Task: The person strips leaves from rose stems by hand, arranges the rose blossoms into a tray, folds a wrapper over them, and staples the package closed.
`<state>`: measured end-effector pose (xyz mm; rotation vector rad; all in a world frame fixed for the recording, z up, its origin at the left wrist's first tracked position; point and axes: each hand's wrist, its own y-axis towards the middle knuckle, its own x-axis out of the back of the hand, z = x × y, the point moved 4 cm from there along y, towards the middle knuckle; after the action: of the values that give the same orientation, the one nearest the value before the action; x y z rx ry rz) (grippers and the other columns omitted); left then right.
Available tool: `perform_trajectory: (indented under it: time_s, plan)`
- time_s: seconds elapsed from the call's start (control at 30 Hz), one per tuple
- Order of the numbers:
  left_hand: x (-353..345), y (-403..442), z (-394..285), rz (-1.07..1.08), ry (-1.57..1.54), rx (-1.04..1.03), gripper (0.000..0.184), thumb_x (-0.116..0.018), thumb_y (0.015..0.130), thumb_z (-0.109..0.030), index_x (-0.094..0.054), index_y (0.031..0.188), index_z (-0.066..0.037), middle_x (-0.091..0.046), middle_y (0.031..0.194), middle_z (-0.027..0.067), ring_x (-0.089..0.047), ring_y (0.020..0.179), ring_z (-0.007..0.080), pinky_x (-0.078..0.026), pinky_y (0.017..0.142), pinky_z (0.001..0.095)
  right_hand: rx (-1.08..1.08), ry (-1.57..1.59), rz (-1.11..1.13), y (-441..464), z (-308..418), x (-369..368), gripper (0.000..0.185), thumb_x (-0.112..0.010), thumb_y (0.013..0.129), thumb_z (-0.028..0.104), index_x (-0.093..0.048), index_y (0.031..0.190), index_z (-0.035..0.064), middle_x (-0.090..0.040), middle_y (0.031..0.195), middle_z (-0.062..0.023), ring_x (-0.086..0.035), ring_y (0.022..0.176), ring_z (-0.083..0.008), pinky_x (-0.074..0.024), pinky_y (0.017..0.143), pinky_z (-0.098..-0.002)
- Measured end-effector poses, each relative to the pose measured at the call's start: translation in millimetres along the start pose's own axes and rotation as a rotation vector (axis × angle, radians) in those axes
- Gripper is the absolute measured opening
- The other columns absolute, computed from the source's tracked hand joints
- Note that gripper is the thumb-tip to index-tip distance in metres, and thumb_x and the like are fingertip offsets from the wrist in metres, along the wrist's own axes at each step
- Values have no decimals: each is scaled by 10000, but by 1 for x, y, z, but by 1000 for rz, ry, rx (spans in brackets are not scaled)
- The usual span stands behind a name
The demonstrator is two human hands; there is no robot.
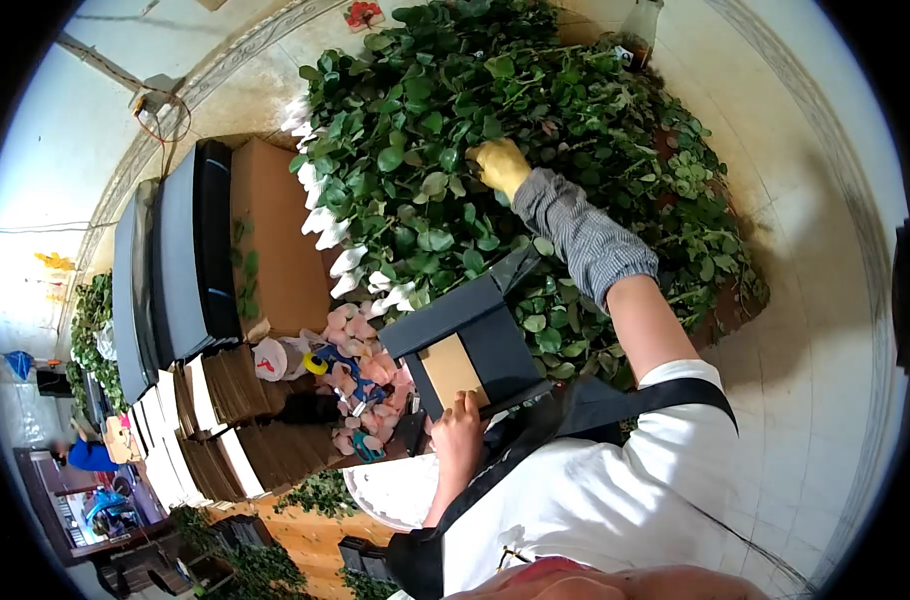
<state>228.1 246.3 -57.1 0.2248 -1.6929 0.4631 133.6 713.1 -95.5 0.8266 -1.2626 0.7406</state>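
Observation:
My left hand [458, 430], bare, is closed over the near edge of a black cardboard sheet [505, 345] with a brown cardboard piece [450, 368] on it. Its fingertips rest on the brown piece; the thumb is hidden. My right hand [500, 166] wears a yellow glove and a grey knitted sleeve [580, 225]. It reaches into a big heap of leafy green flower stems [425, 120], fingers curled among the leaves; what they hold, if anything, is hidden. White wrapped flower heads [325, 228] line the heap's left side.
Pink petals [360, 340] and a yellow tape roll [316, 363] lie left of the black sheet. Stacks of dark boards [180, 260] and cardboard [240, 390] stand further left. A bottle [639, 35] stands behind the heap. At far left is a person in blue [93, 456].

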Motion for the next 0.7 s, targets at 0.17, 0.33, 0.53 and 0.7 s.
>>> perform_trajectory:
  time_s: [0.17, 0.33, 0.53, 0.7]
  plan:
    - [1, 0, 0, -45, -16, -18, 603, -834, 701, -372, -598, 1162, -63, -679, 1037, 60, -703, 802, 225, -565, 635, 337, 91, 53, -38, -39, 23, 91, 364, -684, 742, 43, -708, 1102, 91, -714, 1038, -143, -670, 1011, -363, -539, 864, -467]
    - [16, 12, 10, 27, -143, -19, 567, -750, 800, -527, -628, 1098, -61, -668, 964, 113, -707, 781, 257, -562, 631, 342, 204, 92, -437, -153, 45, 216, 637, -669, 614, -179, -691, 1189, 96, -694, 1222, -131, -644, 1155, -334, -503, 1031, -429]
    - [-34, 50, 95, 455, -1552, 22, 601, -487, 1016, -534, -603, 1289, -11, -631, 1233, 148, -644, 1069, 244, -495, 963, 376, 140, 79, 28, -281, 54, 208, 464, -744, 693, -121, -733, 1065, 155, -739, 990, -65, -702, 945, -280, -565, 913, -398]
    - [-29, 50, 104, 606, -1371, -51, 435, -582, 1042, -317, -561, 1340, -1, -610, 1277, 71, -605, 1120, 162, -482, 985, 339, 28, -150, -234, -339, 54, 146, 298, -622, 761, -14, -675, 1025, 113, -664, 928, -113, -644, 924, -321, -510, 838, -433]
